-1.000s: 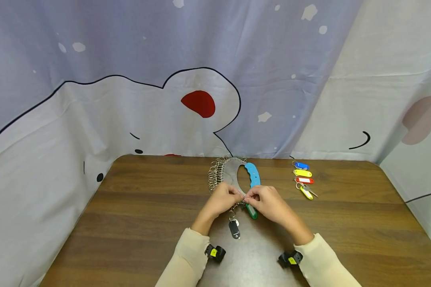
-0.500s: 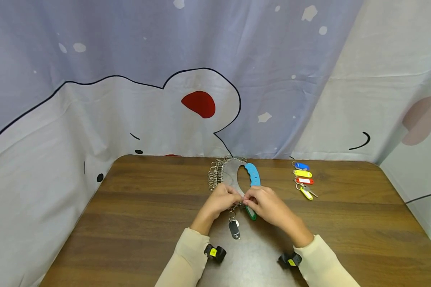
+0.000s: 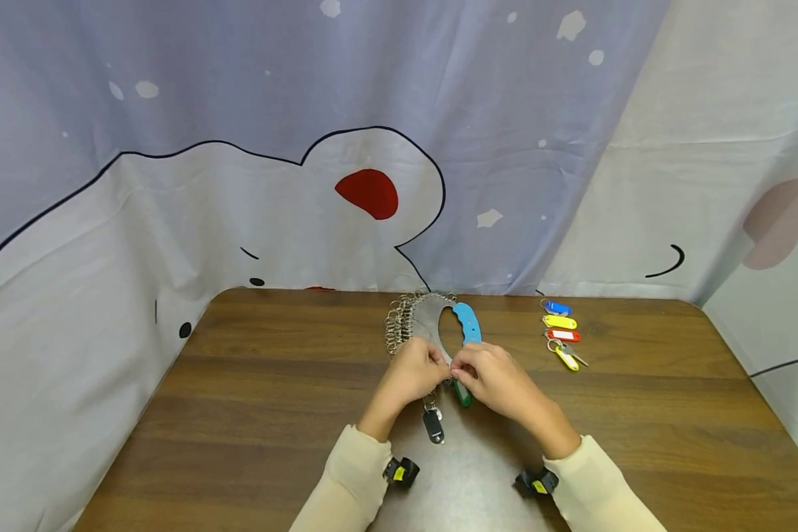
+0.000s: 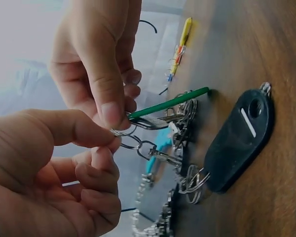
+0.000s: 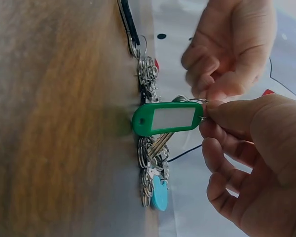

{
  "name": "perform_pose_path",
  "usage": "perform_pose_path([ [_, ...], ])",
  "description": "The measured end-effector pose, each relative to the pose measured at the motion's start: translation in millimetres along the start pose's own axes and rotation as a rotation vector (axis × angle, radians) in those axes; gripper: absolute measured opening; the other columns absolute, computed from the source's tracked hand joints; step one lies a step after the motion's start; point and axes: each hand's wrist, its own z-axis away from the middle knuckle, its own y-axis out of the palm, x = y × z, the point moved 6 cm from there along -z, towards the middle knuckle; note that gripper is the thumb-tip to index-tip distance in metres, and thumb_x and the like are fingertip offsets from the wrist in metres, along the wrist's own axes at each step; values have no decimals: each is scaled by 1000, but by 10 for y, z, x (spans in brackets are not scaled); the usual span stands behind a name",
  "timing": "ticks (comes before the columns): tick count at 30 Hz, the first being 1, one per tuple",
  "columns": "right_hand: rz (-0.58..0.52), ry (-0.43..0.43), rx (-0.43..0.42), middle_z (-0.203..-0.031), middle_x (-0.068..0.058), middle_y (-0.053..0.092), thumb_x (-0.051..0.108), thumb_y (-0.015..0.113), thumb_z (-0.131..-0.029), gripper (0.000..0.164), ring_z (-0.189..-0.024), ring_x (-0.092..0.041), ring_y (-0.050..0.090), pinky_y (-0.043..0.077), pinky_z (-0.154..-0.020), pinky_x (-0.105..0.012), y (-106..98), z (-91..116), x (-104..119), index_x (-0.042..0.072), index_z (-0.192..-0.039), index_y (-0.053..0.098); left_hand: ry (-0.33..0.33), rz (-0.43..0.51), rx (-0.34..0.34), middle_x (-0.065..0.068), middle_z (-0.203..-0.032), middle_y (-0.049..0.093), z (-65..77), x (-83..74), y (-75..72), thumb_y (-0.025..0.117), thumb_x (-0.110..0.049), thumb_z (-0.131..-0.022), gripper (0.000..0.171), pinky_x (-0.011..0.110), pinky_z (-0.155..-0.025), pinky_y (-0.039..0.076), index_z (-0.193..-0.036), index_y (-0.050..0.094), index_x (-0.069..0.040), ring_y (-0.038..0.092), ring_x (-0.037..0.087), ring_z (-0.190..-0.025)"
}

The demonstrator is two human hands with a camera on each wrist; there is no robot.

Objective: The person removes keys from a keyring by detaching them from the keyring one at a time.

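Observation:
A curved metal key holder (image 3: 427, 316) with a blue grip (image 3: 468, 323) and several split rings (image 3: 395, 325) along its edge lies on the table. At its near end my left hand (image 3: 408, 373) pinches a small metal ring (image 4: 132, 143) between thumb and index finger. My right hand (image 3: 500, 378) meets it there, pinching the split ring of a green key tag (image 5: 171, 118) with a white label. Keys (image 5: 160, 144) hang beside that tag. Below the left hand a black key tag (image 3: 433, 426) lies on the table. Fingertips partly hide where the rings meet.
To the right on the wooden table (image 3: 638, 414) lie a blue tag (image 3: 558, 307), a yellow tag (image 3: 561, 322), a red tag (image 3: 564, 335) and a yellow-green tag (image 3: 567, 359) with a key. A patterned curtain (image 3: 292, 214) hangs behind the table's back edge.
My left hand has turned slightly and shifted a little right, covering more of the rings. The green tag has moved slightly left with the right hand, and both hands keep their pinch.

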Motion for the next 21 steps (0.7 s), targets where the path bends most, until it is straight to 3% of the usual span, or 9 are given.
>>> perform_pose_path([
  [7, -7, 6, -61, -72, 9, 57, 11, 74, -83, 8, -63, -5, 51, 49, -56, -25, 0, -1, -11, 15, -77, 69, 96, -152, -6, -6, -51, 52, 46, -158, -31, 66, -2, -71, 22, 19, -46, 37, -52, 59, -10, 47, 9, -52],
  [13, -21, 34, -82, -71, 8, 59, 10, 74, -82, 8, -61, -4, 53, 50, -54, -24, -28, -8, -57, 13, -76, 70, 176, -191, -10, -6, -51, 54, 62, -211, -48, 68, -2, -69, 21, 20, -50, 39, -52, 60, -12, 48, 10, -56],
  [17, -26, 42, -68, -71, 9, 58, 12, 73, -84, 7, -62, -4, 53, 50, -55, -24, -23, -10, -67, 14, -78, 70, 178, -211, -13, -6, -52, 54, 41, -175, -50, 66, -1, -69, 21, 19, -49, 39, -52, 60, -13, 47, 7, -52],
  [21, -30, 44, -63, -72, 9, 58, 13, 73, -84, 7, -62, -4, 53, 50, -56, -25, -21, -6, -67, 15, -79, 69, 133, -204, 9, -7, -54, 56, 21, -125, -35, 68, -8, -74, 22, 19, -50, 41, -53, 62, -14, 49, 6, -53],
])
